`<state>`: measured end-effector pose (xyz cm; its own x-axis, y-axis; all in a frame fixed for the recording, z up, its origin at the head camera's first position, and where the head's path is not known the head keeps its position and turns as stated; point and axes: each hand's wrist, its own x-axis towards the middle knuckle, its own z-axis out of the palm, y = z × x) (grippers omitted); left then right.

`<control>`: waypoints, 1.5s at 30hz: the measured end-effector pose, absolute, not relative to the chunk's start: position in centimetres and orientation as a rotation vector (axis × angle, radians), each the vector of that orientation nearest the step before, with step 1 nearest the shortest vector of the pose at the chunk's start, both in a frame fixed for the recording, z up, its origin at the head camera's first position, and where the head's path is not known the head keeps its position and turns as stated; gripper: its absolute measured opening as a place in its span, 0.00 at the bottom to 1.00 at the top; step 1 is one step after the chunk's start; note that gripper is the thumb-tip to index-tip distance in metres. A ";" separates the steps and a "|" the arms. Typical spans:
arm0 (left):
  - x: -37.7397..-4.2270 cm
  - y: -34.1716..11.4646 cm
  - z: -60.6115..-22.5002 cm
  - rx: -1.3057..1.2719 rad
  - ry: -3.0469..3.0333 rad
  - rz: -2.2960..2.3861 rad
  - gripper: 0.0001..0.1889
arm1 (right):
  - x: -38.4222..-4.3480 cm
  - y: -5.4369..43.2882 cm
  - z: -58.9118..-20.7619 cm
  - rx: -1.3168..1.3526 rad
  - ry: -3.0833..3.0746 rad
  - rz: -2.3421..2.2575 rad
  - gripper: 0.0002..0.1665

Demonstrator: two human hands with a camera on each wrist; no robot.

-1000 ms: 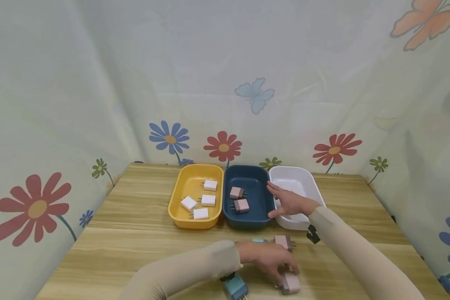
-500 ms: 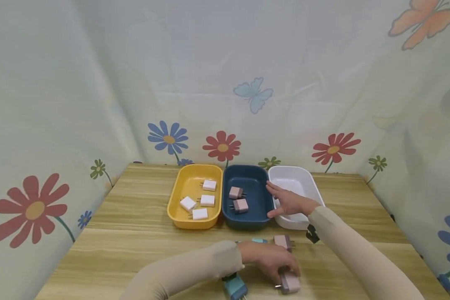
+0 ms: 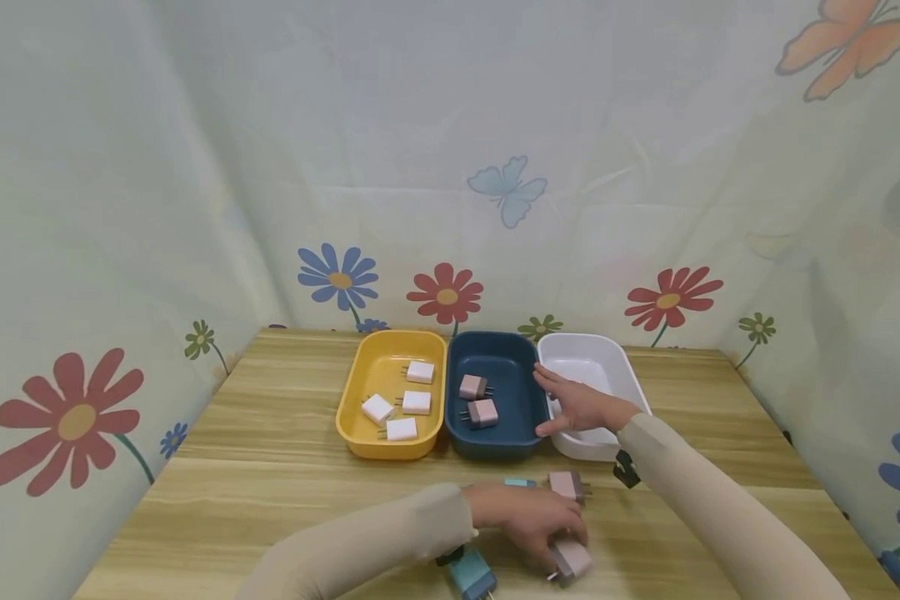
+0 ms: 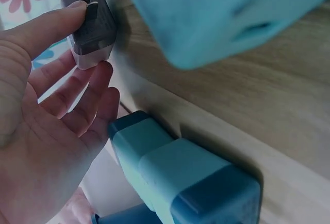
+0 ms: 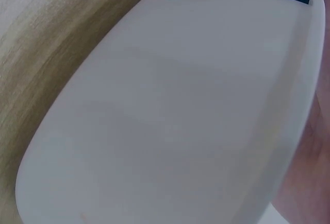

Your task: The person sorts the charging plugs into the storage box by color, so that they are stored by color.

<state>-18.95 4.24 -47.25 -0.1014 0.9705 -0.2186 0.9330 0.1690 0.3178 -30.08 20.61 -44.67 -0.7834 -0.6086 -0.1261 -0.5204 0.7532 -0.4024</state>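
Long sleeves, a pair, plain pale beige, close-fitting: left sleeve point(image 3: 367, 537) at the near left, lightly creased toward the near edge, greyer by its cuff point(image 3: 456, 517); right sleeve point(image 3: 720, 504) at the near right, smoother along its length. Wrist fittings, black and small, one per arm: left fitting point(image 3: 450, 556) largely hidden, right fitting point(image 3: 626, 469) blocky and angular. Left hand point(image 3: 528, 518) and right hand point(image 3: 581, 406), both bare.

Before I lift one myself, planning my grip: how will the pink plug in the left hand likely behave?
The pink plug is probably stiff, given its boxy, hard-looking shell. Its flat faces suggest little rolling. The protruding prong might catch on things.
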 end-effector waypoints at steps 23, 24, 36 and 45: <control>-20.8 -1.0 -44.6 1.622 2.187 0.500 0.24 | -30.2 20.7 -44.8 -0.891 2.695 -0.496 0.63; -20.9 -1.3 -44.4 1.605 2.179 0.528 0.23 | -30.2 20.7 -44.8 -0.897 2.697 -0.490 0.63; -21.4 -4.3 -43.0 1.521 2.223 0.628 0.22 | -30.2 20.7 -44.7 -0.948 2.708 -0.472 0.62; -21.8 -5.9 -41.8 1.491 2.319 0.660 0.22 | -30.1 20.6 -44.6 -0.920 2.692 -0.507 0.62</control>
<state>-21.76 -5.92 -41.84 -0.4129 0.9108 -0.0075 0.7704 0.3536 0.5305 -30.06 20.61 -44.58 -0.7689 -0.6275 -0.1227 -0.5400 0.7400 -0.4011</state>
